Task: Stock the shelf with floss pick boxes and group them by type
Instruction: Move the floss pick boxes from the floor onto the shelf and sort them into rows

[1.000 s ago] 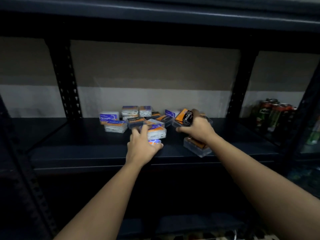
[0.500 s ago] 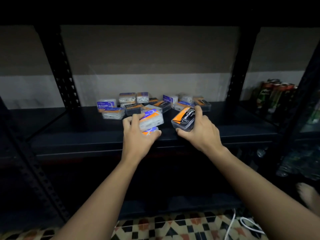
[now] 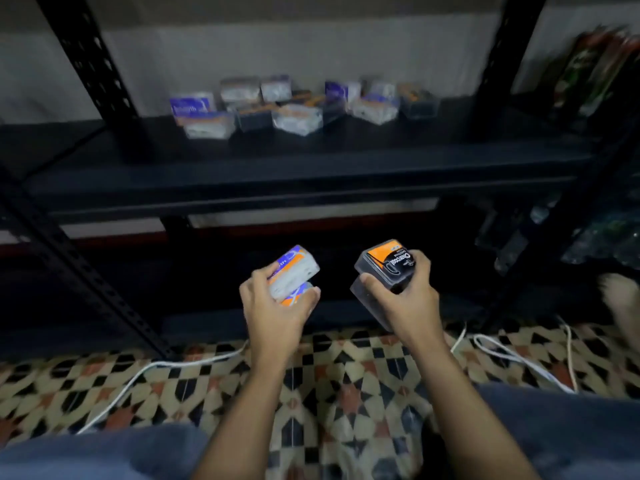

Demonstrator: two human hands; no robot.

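Dim shelving bay, black metal shelf point(image 3: 311, 174) over patterned tile floor point(image 3: 329, 368), white cable point(image 3: 145, 370) trailing across it.

Left hand point(image 3: 277, 306) curled round two pale boxes point(image 3: 294, 271) with blue-and-orange labels, one stacked on the other, thumb on the near side. Right hand point(image 3: 405, 296) gripping two dark boxes point(image 3: 386, 268), the upper one orange-and-black and marked Charcoal, the lower one clear-walled and partly hidden under the palm. Both pairs held below the shelf edge, in front of the lower bay, well apart from the mixed cluster point(image 3: 301, 105) at the back of the shelf.

Judged: sorting by type under way, each hand carrying one kind. Cluster blurred, yet pale and dark boxes look jumbled together.

For a clean step: set each pair down on separate, bare parts of the shelf, pale to one side, dark to the other. Keep stacks squared before letting go; the lower box in each grip seems loosely caught and could slip. Labels outward. Cans point(image 3: 595, 64) at far right left alone.
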